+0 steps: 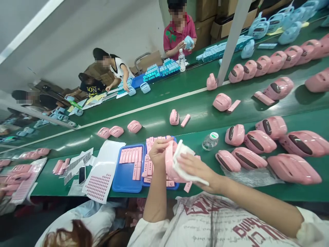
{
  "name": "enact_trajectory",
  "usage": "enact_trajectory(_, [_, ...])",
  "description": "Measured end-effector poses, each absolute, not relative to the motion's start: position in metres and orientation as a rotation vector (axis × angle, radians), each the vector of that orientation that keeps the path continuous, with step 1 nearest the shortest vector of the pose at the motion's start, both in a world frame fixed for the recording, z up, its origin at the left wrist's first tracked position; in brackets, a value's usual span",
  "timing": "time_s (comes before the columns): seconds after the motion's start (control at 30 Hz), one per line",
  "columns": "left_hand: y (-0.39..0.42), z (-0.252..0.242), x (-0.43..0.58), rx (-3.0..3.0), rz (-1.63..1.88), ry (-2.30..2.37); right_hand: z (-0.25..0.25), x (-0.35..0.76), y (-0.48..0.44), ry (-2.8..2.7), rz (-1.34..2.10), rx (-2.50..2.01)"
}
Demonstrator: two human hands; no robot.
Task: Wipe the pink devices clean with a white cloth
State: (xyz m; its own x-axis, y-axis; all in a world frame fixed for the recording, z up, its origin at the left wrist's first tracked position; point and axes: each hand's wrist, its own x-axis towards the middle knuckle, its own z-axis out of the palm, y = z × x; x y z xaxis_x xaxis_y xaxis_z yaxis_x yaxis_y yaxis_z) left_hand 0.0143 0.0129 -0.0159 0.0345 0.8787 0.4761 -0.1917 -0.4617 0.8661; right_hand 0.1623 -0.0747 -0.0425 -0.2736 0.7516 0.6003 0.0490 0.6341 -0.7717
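My left hand (158,151) is closed on the handle side of a pink plastic housing (169,159), holding it up in front of me. A white cloth (180,151) lies against the housing, pressed there by my right hand (194,168), whose fingers are bent over it. Much of the housing is hidden behind cloth and hand. Just below and behind them stands a blue tray (175,187) filled with small pink bar-shaped parts (149,168). One loose pink bar (187,187) rests on the green table near my right wrist.
Left of me are another blue tray (127,187) and sticker sheets (97,187). Pink housings (249,157) sit in rows to the right, near a clear bottle (210,141). More housings lie on the green conveyor (154,132). Co-workers sit across it; another person is close on my left.
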Motion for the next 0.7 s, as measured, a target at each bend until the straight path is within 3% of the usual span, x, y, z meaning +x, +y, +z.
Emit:
enact_trajectory(0.13, [0.000,-0.008,0.025,1.408,1.497,0.717,-0.045,0.168,-0.072,-1.150,1.266,-0.885])
enact_trajectory(0.3, [-0.006,-0.004,0.047,1.317,1.385,0.797,-0.046,0.161,-0.089,-0.719,1.724,-0.659])
enact_trajectory(0.47, [-0.005,-0.006,0.044,1.255,1.107,0.950,-0.055,0.159,-0.100,-0.323,1.648,-0.783])
enact_trajectory(0.7, [-0.048,-0.012,0.040,1.247,0.856,0.883,-0.058,0.176,-0.097,-0.408,1.361,-0.862])
